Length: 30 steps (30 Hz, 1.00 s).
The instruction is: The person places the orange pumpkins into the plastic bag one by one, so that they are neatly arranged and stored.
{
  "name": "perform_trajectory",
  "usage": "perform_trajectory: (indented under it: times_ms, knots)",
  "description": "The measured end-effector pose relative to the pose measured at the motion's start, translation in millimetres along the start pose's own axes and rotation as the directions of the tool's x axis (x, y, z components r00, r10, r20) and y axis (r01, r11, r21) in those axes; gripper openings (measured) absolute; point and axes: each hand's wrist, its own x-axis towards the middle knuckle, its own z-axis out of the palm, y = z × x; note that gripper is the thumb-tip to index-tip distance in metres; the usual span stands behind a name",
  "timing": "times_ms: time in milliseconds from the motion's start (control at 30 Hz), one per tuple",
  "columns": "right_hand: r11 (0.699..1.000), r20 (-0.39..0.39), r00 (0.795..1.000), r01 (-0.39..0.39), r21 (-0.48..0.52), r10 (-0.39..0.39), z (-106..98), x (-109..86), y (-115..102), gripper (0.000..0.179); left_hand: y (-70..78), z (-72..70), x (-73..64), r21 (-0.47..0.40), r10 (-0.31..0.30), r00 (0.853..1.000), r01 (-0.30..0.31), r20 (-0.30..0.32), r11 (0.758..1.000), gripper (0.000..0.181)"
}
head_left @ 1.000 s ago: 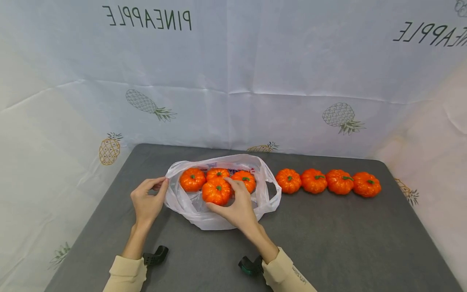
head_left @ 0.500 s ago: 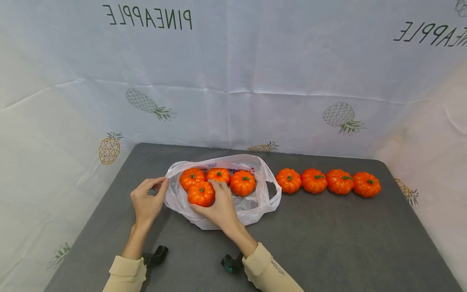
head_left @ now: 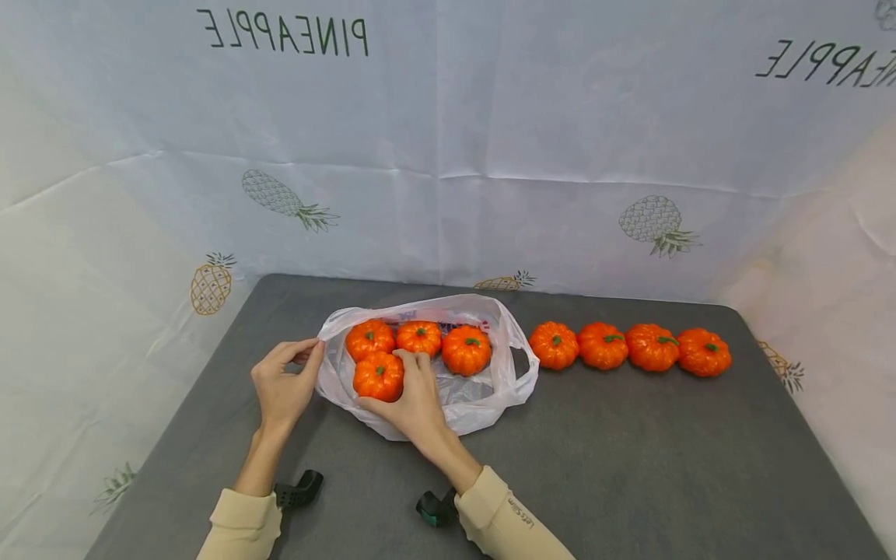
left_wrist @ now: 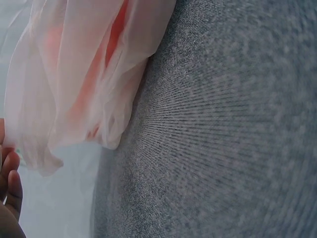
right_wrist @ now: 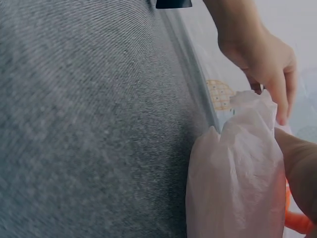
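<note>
A white plastic bag (head_left: 476, 416) lies with its mouth spread wide on the table. My left hand (head_left: 285, 385) pinches the left edge of its rim between thumb and fingers. Inside the bag, my right hand (head_left: 413, 400) holds a small orange pumpkin (head_left: 378, 376) with a green stem, thumb in front and fingers behind. Three more pumpkins sit in the bag behind it: one at back left (head_left: 369, 340), a middle pumpkin (head_left: 418, 337) and a right pumpkin (head_left: 466, 350). In the right wrist view the bag's wall (right_wrist: 237, 173) hides most of the held pumpkin.
Several more pumpkins (head_left: 603, 346) stand in a row on the grey table (head_left: 665, 451), right of the bag. The bag's handle loop (head_left: 523, 365) reaches close to the nearest one. A white cloth (head_left: 448, 132) printed with pineapples hangs behind the table.
Inside the bag, my right hand has carried its pumpkin leftward, in front of the back-left one. The right pumpkin is now uncovered. My left hand has stayed at the rim.
</note>
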Motion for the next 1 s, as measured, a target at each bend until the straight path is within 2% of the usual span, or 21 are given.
perform_trajectory:
  times_ms: [200, 500, 700, 800, 1000]
  knots:
    - [1.0, 0.092, 0.996, -0.014, -0.02, 0.015, 0.8, -1.9, 3.7, 0.081, 0.8, 0.7, 0.5, -0.01, 0.013, 1.0, -0.013, -0.01, 1.0, 0.005]
    - [0.998, 0.196, 0.98, -0.05, 0.037, 0.042, -3.8, -1.6, 9.8, 0.078, 0.5, 1.1, 0.7, -0.009, 0.012, 1.0, -0.012, -0.008, 1.0, 0.005]
    - [1.0, 0.125, 0.992, 0.0, 0.03, -0.003, -0.4, -3.2, 11.1, 0.074, 3.6, 1.5, -0.3, 0.006, -0.014, 1.0, 0.014, -0.006, 1.0, 0.005]
    - [0.999, 0.093, 0.995, 0.025, 0.03, -0.028, 0.7, -3.7, 11.4, 0.074, 4.4, 3.0, -0.3, 0.014, 0.0, 1.0, 0.0, -0.021, 1.0, 0.006]
    - [0.998, 0.103, 0.994, 0.023, 0.052, -0.028, -0.3, -3.3, 11.9, 0.075, 1.6, 4.0, -0.5, 0.016, -0.013, 1.0, 0.013, -0.021, 1.0, 0.006]
